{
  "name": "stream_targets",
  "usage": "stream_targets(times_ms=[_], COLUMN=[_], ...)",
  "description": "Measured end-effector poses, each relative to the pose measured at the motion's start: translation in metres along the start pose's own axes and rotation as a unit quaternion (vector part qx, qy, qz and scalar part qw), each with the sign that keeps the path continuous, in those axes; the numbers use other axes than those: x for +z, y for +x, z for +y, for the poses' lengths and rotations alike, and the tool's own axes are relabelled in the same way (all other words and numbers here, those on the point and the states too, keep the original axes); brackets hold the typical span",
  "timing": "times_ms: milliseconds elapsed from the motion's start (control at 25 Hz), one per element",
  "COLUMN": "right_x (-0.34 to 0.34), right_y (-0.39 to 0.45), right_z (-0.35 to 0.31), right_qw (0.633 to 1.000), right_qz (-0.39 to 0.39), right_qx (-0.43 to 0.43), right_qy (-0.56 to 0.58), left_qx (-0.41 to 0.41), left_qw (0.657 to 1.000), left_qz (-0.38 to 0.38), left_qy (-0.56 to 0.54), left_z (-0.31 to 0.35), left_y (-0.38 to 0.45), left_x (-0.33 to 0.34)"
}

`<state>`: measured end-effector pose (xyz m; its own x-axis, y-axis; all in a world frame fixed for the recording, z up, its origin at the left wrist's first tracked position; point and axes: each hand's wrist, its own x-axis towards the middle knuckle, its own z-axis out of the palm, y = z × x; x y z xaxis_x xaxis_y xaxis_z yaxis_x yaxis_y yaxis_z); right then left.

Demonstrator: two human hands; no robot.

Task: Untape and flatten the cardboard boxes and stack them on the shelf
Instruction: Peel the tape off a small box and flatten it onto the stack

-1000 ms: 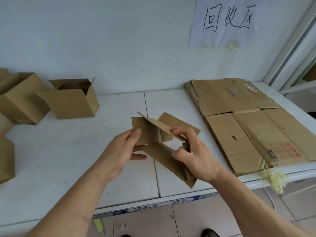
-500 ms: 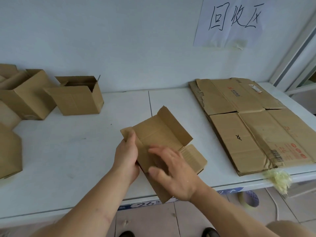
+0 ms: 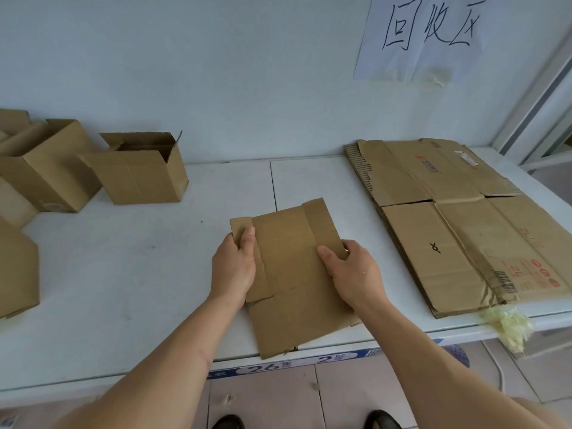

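A small flattened cardboard box (image 3: 294, 274) lies on the white shelf (image 3: 123, 274) near its front edge, its flaps folded flat. My left hand (image 3: 233, 267) grips its left edge, thumb on top. My right hand (image 3: 353, 274) holds its right edge with the thumb pressed on the cardboard. To the right lies a stack of larger flattened boxes (image 3: 458, 224). An open small box (image 3: 142, 171) stands upright at the back left.
More unflattened boxes (image 3: 40, 168) sit at the far left, one (image 3: 15, 270) at the left edge. A paper sign (image 3: 427, 35) hangs on the wall. A wad of yellowish tape (image 3: 507, 323) hangs at the shelf's front right. A tape roll (image 3: 458, 357) lies on the floor.
The small box was half open in the air between my hands; now it is pressed flat on the shelf, with both hands holding its side edges.
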<state>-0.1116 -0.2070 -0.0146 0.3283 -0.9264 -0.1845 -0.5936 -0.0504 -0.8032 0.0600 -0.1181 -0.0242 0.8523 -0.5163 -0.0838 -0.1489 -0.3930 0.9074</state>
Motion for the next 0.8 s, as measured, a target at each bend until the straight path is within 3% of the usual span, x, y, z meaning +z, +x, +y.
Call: stream_targets(times_ms=[80, 160, 240, 280, 360, 440, 520, 680, 800], right_x=[0.008, 0.019, 0.03, 0.034, 0.039, 0.04, 0.039, 0.044, 0.049], right_y=[-0.002, -0.006, -0.009, -0.008, -0.007, -0.008, -0.02, -0.055, -0.054], right_z=[-0.001, 0.002, 0.007, 0.009, 0.009, 0.009, 0.008, 0.009, 0.014], right_qw=[0.996, 0.977, 0.941, 0.927, 0.91, 0.903, 0.891, 0.882, 0.889], right_qz=[0.02, 0.048, 0.077, 0.064, -0.003, -0.055, -0.08, -0.113, -0.115], right_qx=[-0.014, -0.058, -0.136, -0.165, -0.188, -0.177, -0.165, -0.166, -0.163], right_qy=[-0.088, -0.2, -0.301, -0.331, -0.369, -0.389, -0.415, -0.426, -0.412], left_qx=[0.027, 0.065, 0.181, 0.241, 0.276, 0.229, 0.208, 0.173, 0.139], left_qw=[0.997, 0.975, 0.9, 0.858, 0.825, 0.826, 0.821, 0.815, 0.835], left_qz=[0.017, 0.038, 0.044, 0.014, -0.099, -0.179, -0.202, -0.193, -0.167], left_qy=[0.071, 0.209, 0.395, 0.454, 0.483, 0.482, 0.492, 0.518, 0.506], left_z=[-0.001, -0.007, -0.017, -0.019, -0.017, -0.013, -0.008, 0.001, 0.003], left_y=[0.004, 0.009, 0.015, 0.017, 0.026, 0.034, 0.038, 0.036, 0.031], left_x=[0.002, 0.006, 0.01, 0.012, 0.019, 0.025, 0.026, 0.039, 0.054])
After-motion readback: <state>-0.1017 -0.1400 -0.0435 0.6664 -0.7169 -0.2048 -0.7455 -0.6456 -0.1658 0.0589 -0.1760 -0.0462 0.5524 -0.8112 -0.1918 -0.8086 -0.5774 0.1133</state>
